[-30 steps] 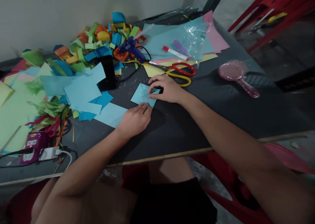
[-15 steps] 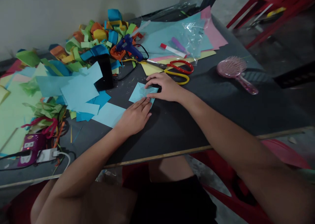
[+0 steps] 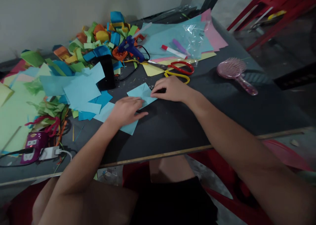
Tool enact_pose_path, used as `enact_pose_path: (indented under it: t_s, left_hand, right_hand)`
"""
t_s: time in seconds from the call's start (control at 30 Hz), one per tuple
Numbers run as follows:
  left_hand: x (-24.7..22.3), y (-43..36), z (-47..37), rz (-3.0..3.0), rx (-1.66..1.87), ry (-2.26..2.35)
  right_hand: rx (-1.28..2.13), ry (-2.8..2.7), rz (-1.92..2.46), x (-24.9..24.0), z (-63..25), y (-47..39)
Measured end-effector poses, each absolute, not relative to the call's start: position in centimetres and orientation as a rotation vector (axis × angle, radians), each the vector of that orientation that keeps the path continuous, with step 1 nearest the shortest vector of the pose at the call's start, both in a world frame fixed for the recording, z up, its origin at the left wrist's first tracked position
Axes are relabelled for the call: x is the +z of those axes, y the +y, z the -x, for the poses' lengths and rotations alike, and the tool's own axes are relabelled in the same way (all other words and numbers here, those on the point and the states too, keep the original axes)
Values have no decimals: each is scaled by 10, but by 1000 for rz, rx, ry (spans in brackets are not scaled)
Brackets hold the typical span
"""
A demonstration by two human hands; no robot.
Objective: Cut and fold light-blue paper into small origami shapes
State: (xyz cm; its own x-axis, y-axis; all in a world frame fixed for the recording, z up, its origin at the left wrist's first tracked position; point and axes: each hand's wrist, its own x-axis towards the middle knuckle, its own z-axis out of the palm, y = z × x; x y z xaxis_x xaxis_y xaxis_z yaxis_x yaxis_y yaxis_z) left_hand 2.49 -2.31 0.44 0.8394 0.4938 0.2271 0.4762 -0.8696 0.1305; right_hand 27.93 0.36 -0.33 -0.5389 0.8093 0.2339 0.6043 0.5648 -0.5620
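Note:
A creased light blue square of paper [image 3: 145,92] lies on the dark table in front of me, its near part partly covered. My left hand [image 3: 127,110] rests on its left side with fingers flat and thumb stretched apart. At the right corner, my right hand [image 3: 171,88] pinches the paper between thumb and fingertips. Another light blue sheet [image 3: 129,128] shows under and beside my left hand. Just beyond my right hand lie scissors [image 3: 179,70] with one red and one yellow handle.
A blue glue gun [image 3: 132,48] and a heap of folded coloured paper pieces [image 3: 101,37] are at the back. Loose blue sheets [image 3: 81,90] and a purple power socket [image 3: 34,146] are on the left. A pink hairbrush [image 3: 233,70] and a white marker [image 3: 175,51] lie on the right.
My left hand has slid left, its thumb now spread, uncovering more of the lower sheet. My right fingers have closed together at the paper's right corner.

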Motion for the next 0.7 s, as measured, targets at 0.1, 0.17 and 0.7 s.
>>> enact_pose_path:
  t_s: [0.1, 0.17, 0.7]
  left_hand:
    - [7, -3, -6, -2959, 430, 792]
    - [8, 5, 1, -2968, 435, 830]
    - [6, -22, -19, -3158, 229, 683]
  right_hand:
    - [599, -2401, 1012, -9, -268, 2]
    - [559, -2394, 936, -13, -261, 2]
    - [733, -2372, 1145, -14, -247, -1]
